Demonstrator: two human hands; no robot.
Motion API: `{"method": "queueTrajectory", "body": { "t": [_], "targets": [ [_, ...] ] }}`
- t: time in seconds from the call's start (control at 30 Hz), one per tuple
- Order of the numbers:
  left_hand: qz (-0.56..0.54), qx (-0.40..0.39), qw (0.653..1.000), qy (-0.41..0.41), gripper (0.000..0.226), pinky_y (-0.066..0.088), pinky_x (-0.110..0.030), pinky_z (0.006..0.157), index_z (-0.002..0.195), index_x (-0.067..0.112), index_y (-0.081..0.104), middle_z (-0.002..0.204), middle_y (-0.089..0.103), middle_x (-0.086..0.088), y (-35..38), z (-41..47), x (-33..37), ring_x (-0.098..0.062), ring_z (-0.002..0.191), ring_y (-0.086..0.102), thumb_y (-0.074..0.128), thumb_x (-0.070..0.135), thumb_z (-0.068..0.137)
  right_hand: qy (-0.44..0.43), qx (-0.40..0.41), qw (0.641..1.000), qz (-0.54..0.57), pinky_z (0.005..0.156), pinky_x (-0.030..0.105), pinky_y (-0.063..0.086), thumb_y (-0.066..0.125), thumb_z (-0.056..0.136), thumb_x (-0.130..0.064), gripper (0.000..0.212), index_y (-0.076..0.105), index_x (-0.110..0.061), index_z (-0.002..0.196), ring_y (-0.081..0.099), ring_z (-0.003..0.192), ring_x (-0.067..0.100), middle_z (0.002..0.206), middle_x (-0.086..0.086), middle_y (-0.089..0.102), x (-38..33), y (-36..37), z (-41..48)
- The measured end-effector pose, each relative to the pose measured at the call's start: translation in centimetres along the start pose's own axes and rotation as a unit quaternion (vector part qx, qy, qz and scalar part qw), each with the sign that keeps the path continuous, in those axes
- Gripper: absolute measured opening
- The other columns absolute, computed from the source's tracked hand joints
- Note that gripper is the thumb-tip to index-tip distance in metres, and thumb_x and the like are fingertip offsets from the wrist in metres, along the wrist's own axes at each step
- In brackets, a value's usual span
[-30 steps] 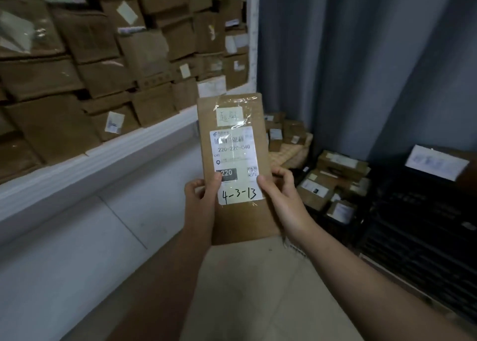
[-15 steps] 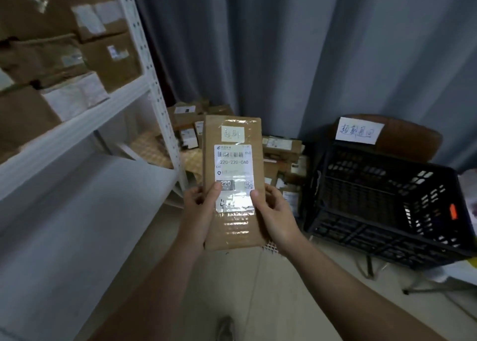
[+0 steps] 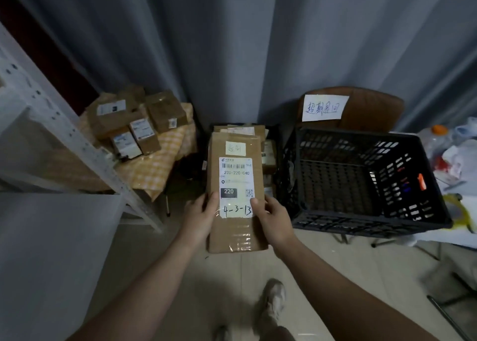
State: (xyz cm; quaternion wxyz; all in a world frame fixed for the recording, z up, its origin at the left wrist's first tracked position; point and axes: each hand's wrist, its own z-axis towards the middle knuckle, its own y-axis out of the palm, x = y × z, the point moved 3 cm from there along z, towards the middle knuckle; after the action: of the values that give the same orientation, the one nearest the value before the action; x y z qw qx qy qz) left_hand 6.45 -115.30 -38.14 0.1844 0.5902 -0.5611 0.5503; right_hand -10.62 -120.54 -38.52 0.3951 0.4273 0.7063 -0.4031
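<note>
In the head view, both hands held a flat brown parcel upright in the middle of the scene, above the floor. The left hand gripped its left edge, thumb pressed on the front beside the label. The right hand gripped the right edge, thumb on the label's corner, fingers curled behind. A black crate stood just right of the parcel. Boxes lay far left on a checked cloth.
</note>
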Motion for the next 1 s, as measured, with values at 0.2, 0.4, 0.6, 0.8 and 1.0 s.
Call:
{"method": "queueTrajectory", "body": {
  "t": [0.2,0.4,0.6,0.8,1.0],
  "targets": [
    [0.013,-0.1,0.995,0.012,0.04,0.037,-0.013,0.068,0.137,0.037,0.037,0.122,0.049,0.018,5.9,7.1,2.6,0.0,0.104,0.047,0.049,0.036,0.098,0.038,0.035,0.993,-0.102,0.085,0.035,0.051,0.051,0.096,-0.039,0.038,0.055,-0.011,0.123,0.062,0.101,0.018,0.115,0.003,0.067,1.4,-4.3,9.0],
    [0.006,-0.09,0.995,-0.045,0.051,0.044,-0.024,0.081,0.146,0.031,0.031,0.128,0.05,0.009,11.6,15.4,1.2,-0.006,0.104,0.048,0.05,0.03,0.099,0.054,0.003,0.983,-0.173,0.095,0.03,0.046,0.052,0.098,-0.029,0.053,0.031,-0.018,0.146,0.055,0.118,0.022,0.129,-0.005,0.053,3.1,-6.4,17.9],
    [0.008,-0.131,0.988,-0.077,0.059,0.039,-0.048,0.107,0.15,0.032,0.022,0.147,0.04,-0.004,15.5,22.2,-2.4,-0.022,0.132,0.043,0.049,0.023,0.099,0.077,-0.056,0.959,-0.266,0.096,0.037,0.048,0.048,0.097,-0.013,0.068,0.014,-0.035,0.151,0.052,0.121,0.027,0.143,0.008,0.041,6.4,-5.8,24.2],
    [0.055,-0.195,0.973,-0.112,0.065,0.026,-0.045,0.115,0.151,0.037,0.008,0.156,0.025,-0.003,17.9,25.4,-8.5,-0.024,0.141,0.027,0.046,0.021,0.1,0.122,-0.106,0.922,-0.351,0.106,0.047,0.041,0.052,0.09,-0.006,0.069,0.023,-0.028,0.149,0.038,0.13,0.035,0.147,0.012,0.029,12.1,-2.8,27.2],
    [0.068,-0.224,0.969,-0.081,0.072,0.024,-0.02,0.101,0.152,0.033,0.001,0.158,0.018,0.001,19.7,25.3,-11.5,-0.018,0.143,0.022,0.043,0.006,0.1,0.12,-0.097,0.9,-0.408,0.109,0.045,0.037,0.049,0.095,-0.011,0.069,0.016,-0.032,0.151,0.026,0.137,0.034,0.155,0.01,0.016,15.0,-1.8,26.6]
  ]
}}
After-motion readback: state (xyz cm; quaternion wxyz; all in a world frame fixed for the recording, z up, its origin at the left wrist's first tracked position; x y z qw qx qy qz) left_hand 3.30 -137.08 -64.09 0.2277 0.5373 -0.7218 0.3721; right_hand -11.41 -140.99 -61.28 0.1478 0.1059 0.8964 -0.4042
